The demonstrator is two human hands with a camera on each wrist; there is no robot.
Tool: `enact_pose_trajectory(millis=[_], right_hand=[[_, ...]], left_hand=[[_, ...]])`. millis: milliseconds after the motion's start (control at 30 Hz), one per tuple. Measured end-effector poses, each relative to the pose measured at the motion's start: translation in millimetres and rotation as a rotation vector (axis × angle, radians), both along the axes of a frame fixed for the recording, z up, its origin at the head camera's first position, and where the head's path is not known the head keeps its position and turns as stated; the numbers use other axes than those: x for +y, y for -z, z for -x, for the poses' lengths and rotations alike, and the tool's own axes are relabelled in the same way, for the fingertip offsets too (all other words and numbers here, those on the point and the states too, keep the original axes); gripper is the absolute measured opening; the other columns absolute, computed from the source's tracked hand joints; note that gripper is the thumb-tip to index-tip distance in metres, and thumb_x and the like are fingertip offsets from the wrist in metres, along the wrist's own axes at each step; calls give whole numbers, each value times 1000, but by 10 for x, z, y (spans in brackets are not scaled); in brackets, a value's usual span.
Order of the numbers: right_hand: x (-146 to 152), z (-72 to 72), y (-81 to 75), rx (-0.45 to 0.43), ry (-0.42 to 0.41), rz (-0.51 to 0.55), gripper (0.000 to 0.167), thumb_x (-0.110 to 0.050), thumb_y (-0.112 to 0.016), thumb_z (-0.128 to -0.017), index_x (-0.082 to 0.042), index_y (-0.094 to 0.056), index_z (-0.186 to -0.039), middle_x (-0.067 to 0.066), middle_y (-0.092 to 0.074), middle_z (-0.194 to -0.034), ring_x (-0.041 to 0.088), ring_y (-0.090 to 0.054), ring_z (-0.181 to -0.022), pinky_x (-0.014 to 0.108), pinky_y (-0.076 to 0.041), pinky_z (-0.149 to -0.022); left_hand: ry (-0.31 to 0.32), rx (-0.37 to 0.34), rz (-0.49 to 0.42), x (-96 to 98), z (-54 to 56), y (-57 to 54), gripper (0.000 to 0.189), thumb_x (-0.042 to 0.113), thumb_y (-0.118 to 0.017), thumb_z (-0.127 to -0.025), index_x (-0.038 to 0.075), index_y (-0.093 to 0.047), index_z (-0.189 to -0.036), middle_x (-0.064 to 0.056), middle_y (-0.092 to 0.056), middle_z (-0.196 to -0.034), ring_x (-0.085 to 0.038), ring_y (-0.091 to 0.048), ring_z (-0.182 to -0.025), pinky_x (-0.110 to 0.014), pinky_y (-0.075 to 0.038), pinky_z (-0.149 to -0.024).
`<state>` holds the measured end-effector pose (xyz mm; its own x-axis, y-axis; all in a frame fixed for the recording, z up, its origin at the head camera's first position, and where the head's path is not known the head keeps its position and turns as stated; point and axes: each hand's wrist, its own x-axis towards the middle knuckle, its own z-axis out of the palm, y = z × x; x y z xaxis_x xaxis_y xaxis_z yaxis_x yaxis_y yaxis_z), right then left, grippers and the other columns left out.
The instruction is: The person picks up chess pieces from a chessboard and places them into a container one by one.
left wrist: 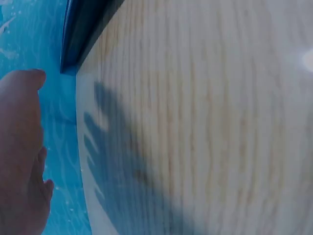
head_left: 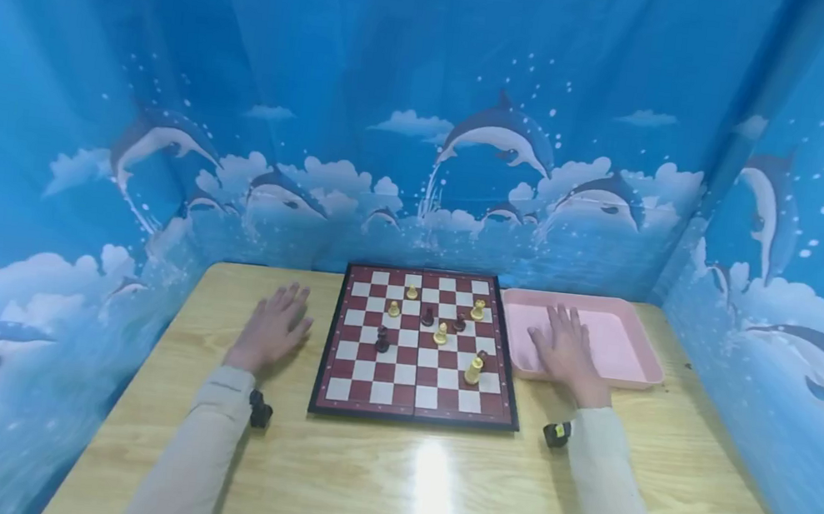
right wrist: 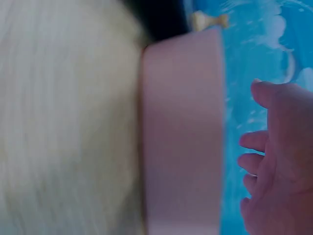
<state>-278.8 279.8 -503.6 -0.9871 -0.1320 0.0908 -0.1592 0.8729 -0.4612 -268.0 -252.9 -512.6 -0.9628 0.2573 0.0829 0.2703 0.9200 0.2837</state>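
My left hand (head_left: 272, 330) hovers left of the chessboard (head_left: 362, 392) with its fingers spread, holding nothing. Its shadow falls on the wood in the left wrist view. On the right, my other hand (head_left: 566, 349) is stretched over the pink tray (head_left: 632, 345), fingers straight and empty. On the red-and-white board stand several chess pieces: cream ones such as a pawn (head_left: 412, 292) near the back and a taller piece (head_left: 474, 370) at the right front. Among the dark ones, a tall piece (head_left: 383, 339) stands left of the middle.
The light wooden table (head_left: 328, 483) carries board and tray side by side near its back edge. A blue curtain (head_left: 366, 118) printed with dolphins encloses the back and both sides. Small black wrist cameras (head_left: 557, 434) sit at both sleeves.
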Motion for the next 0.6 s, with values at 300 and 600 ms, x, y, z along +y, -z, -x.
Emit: enact_pose_trajectory(millis=[300,600], right_hand=[[-246,-243,-302,-37,-136,264,55,-29,-49,-108,6,-43,-150,32,-26,-162,52,-11,-152,70,-11,-122],[-455,-449,-397,-48,-220,417,45,-23,-59,-104,0,-55,-143,25,-50,-150,47,-39,-143,66,-29,-118]], left_hand=[[99,-51,31,96,-126,-22,61,38,-38,-110,7,-26,-161,-21,-21,-167,-46,-20,-152,-67,-14,-123],[160,-49,-11,206,-244,-16,61,39,-40,-110,7,-29,-160,-18,-24,-167,-43,-22,-153,-63,-18,-124]])
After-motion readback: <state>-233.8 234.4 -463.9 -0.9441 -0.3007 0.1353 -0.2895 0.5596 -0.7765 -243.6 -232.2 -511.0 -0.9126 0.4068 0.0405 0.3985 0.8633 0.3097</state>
